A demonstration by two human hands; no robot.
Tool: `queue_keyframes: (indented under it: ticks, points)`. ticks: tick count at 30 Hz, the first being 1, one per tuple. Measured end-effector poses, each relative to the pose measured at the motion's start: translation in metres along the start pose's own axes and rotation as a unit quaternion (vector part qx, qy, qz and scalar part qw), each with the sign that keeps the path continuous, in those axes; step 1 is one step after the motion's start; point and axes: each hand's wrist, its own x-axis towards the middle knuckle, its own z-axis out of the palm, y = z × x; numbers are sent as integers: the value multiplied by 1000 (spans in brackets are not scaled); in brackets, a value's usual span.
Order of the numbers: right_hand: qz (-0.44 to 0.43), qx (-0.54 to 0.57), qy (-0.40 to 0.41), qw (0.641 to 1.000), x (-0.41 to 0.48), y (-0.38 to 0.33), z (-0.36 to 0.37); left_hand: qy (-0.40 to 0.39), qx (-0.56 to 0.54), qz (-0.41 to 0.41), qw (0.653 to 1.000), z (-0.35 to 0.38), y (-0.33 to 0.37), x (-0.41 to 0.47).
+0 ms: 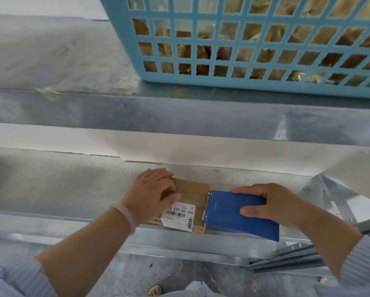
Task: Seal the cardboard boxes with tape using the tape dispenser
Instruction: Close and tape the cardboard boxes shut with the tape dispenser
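- Right hand (271, 204) is wrapped around the blue tape dispenser (233, 213), fingers over the far side, thumb on the near face. A firm grip.
- The cardboard box (193, 192) lies directly left of that hand, and the dispenser's toothed mouth meets the box's right edge. That contact is what matters here.
- Left hand (152, 189) sits on top of the box at its far-left part, fingers bent over it, thumb pointing toward the dispenser, holding it down.
- So the left hand is the one on the box, and the dispenser's long axis aims from the right hand straight at it.
- My read is that any tape run goes across the top between the two hands.
- The box is small, flat and brown, with a white barcode label (179, 215) on the side nearer the wrists. It rests at the shelf's (72, 185) front lip.
- I can't make out any tape on it.
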Motion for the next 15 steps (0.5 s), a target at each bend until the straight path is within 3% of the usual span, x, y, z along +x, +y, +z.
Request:
queue_keyframes:
  ticks: [5, 15]
  points:
    - [-6, 8, 1, 1000, 2, -4, 8, -48, 49, -100, 993, 41, 39, 16]
    - [38, 22, -3, 999, -21, 9, -16, -75, 55, -95, 991, 48, 30, 22]
